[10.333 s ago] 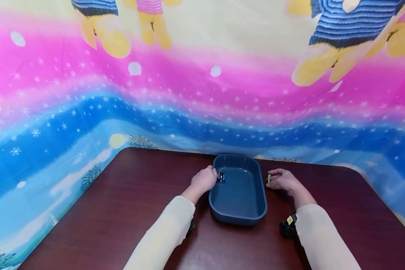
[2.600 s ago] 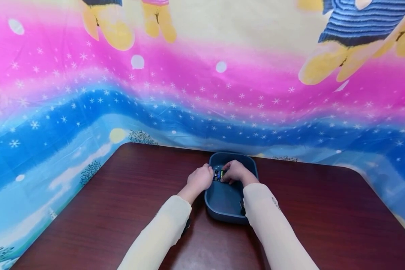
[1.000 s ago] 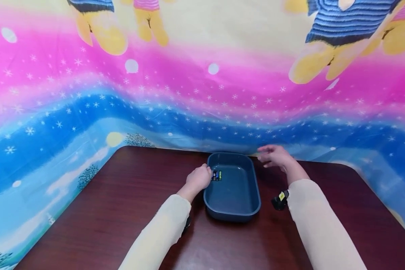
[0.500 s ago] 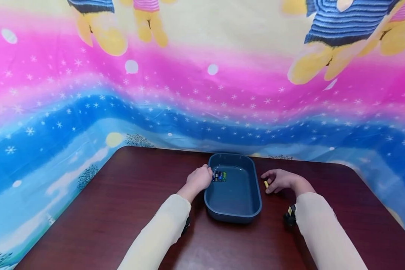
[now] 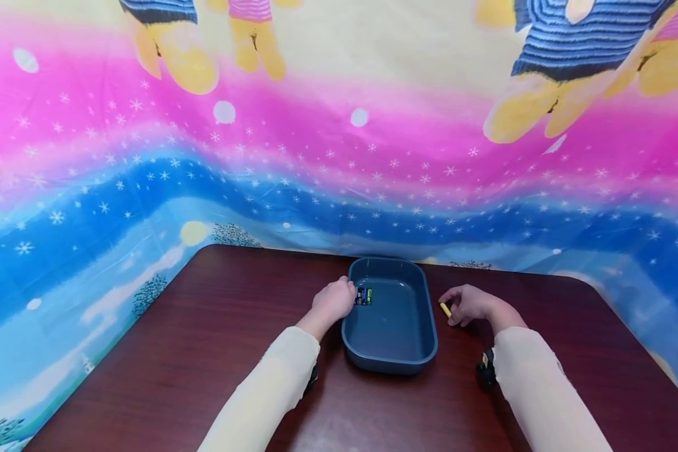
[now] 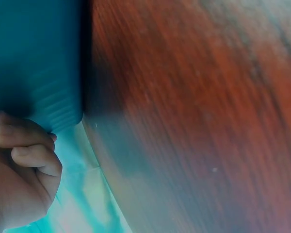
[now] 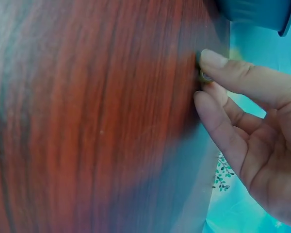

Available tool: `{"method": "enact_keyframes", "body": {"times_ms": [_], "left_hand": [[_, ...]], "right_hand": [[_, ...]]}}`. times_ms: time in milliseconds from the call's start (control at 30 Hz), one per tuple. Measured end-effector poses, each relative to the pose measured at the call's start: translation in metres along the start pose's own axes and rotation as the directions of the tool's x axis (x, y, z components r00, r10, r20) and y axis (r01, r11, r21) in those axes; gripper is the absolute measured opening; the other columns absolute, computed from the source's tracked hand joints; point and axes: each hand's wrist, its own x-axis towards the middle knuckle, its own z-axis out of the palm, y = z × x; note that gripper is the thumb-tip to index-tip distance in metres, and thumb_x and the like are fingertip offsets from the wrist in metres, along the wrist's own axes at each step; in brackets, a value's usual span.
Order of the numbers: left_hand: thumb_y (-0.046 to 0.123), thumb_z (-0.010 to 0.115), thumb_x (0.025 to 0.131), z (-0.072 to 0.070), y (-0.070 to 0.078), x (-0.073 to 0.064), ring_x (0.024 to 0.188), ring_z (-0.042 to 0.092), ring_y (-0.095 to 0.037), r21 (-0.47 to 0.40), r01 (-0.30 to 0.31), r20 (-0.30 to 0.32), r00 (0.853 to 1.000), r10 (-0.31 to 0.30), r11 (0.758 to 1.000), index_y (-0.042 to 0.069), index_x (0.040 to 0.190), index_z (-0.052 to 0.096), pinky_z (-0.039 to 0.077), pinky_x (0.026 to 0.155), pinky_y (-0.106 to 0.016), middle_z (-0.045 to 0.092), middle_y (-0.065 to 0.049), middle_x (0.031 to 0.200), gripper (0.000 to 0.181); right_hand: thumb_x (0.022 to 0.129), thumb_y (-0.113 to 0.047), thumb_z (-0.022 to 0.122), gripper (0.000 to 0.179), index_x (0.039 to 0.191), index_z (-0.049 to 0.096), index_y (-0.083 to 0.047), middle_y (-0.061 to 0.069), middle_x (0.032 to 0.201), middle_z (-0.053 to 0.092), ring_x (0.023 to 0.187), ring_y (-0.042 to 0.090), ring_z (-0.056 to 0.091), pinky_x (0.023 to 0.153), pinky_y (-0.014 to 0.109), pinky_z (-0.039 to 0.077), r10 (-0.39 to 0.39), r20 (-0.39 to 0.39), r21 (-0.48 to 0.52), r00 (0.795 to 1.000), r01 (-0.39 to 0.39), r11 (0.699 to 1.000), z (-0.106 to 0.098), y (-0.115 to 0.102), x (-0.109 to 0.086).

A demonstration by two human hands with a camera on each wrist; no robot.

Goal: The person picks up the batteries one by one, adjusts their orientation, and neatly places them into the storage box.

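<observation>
A dark blue-grey rectangular tray point(image 5: 392, 361) stands at the middle of the table's far side. My left hand point(image 5: 334, 298) grips its left rim with curled fingers; in the left wrist view those fingers point(image 6: 34, 158) lie against the tray wall. Inside the tray, by the left wall, several small batteries point(image 5: 364, 296) with blue, black and green wraps lie side by side, partly hidden by the rim and hand. Right of the tray, my right hand point(image 5: 469, 304) pinches a small yellow battery point(image 5: 445, 309) low over the table. In the right wrist view the battery's round end point(image 7: 205, 76) shows between thumb and finger.
The dark red-brown wooden table point(image 5: 231, 326) has rounded far corners. A printed cloth point(image 5: 294, 157) with snowflakes and cartoon figures hangs behind and round the sides. Black wrist cameras sit under both cuffs point(image 5: 511, 342).
The green-wrapped battery was set down in the tray beside the others. My right hand then left the tray, came down at its right and took hold of the yellow battery. My left hand stayed put.
</observation>
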Motion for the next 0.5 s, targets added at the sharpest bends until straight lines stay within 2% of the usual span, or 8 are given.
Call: {"method": "enact_keyframes", "body": {"times_ms": [233,400,500], "left_hand": [[0.033,0.026,0.091,0.0013,-0.0003,0.0003,0.095,0.05,-0.02,0.006,-0.009,-0.015,1.0,0.009,1.0,0.009,0.123,0.039,0.04,0.077,-0.039,0.05,-0.006,0.112,0.042],[0.033,0.025,0.091,0.0016,-0.001,0.0003,0.1,0.048,-0.02,0.007,-0.016,-0.015,1.0,0.016,1.0,0.008,0.125,0.037,0.038,0.081,-0.039,0.047,-0.006,0.118,0.044],[0.033,0.025,0.091,0.0014,-0.0012,0.0001,0.104,0.045,-0.02,0.009,-0.022,-0.016,1.0,0.022,1.0,0.008,0.126,0.036,0.037,0.083,-0.039,0.044,-0.005,0.121,0.045]], "right_hand": [[0.062,-0.002,0.071,0.056,0.112,0.046,0.004,0.012,0.072,0.051,0.063,0.021,0.052,0.06,0.035,0.047,0.014,0.0,0.016,1.0,-0.014,1.0,-0.0014,-0.0002,-0.0004],[0.062,0.004,0.069,0.055,0.112,0.046,0.005,0.012,0.069,0.049,0.062,0.021,0.051,0.06,0.035,0.047,0.019,-0.003,0.014,1.0,-0.019,1.0,-0.0004,-0.0013,-0.0001],[0.062,0.003,0.069,0.053,0.11,0.047,0.005,0.012,0.069,0.049,0.062,0.021,0.051,0.06,0.035,0.047,0.022,-0.013,0.046,1.0,-0.021,0.999,-0.0002,0.0002,0.0]]}}
